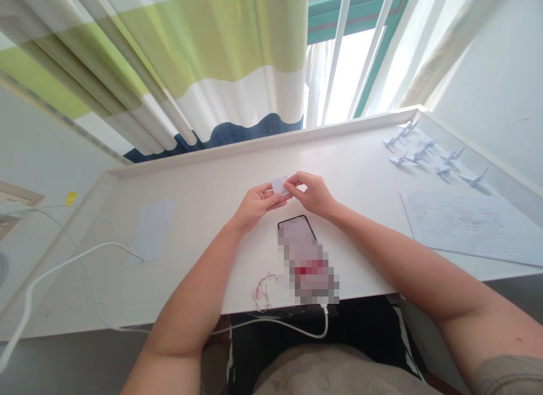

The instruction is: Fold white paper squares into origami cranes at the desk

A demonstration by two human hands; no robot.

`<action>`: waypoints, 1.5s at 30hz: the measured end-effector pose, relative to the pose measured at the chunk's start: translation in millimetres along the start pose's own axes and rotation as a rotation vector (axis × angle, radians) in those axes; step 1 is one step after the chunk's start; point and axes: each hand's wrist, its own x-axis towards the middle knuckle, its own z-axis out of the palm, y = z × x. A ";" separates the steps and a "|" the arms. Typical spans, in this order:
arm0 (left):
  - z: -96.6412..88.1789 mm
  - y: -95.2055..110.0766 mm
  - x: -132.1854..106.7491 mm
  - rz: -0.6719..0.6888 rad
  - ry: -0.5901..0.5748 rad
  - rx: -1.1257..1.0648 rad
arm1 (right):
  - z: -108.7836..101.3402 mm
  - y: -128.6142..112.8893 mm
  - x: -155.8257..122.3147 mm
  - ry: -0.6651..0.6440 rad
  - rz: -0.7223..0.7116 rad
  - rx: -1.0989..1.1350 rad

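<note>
A small folded square of white paper is held up between my two hands, above the middle of the white desk. My left hand grips it from the left, thumb in front and fingers behind and below. With thumb and forefinger, my right hand pinches its right edge. Just below the hands, on the desk, lies a phone with a dark rim; its screen is blurred out.
Several folded paper cranes stand at the back right. In front of them lies a written sheet. White paper pieces and a white cable are at left. A beaded bracelet sits by the front edge; a raised rim borders the desk's back.
</note>
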 end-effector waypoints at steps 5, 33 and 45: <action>-1.2 -0.8 0.8 -0.030 -0.015 -0.001 | 1.0 -0.3 -0.7 0.005 0.088 0.072; 11.4 -7.3 2.8 0.045 0.181 0.020 | 5.1 -0.8 0.5 -0.008 0.188 0.377; 13.7 -8.5 3.3 0.062 0.198 -0.007 | 10.5 1.9 2.6 0.052 0.280 0.541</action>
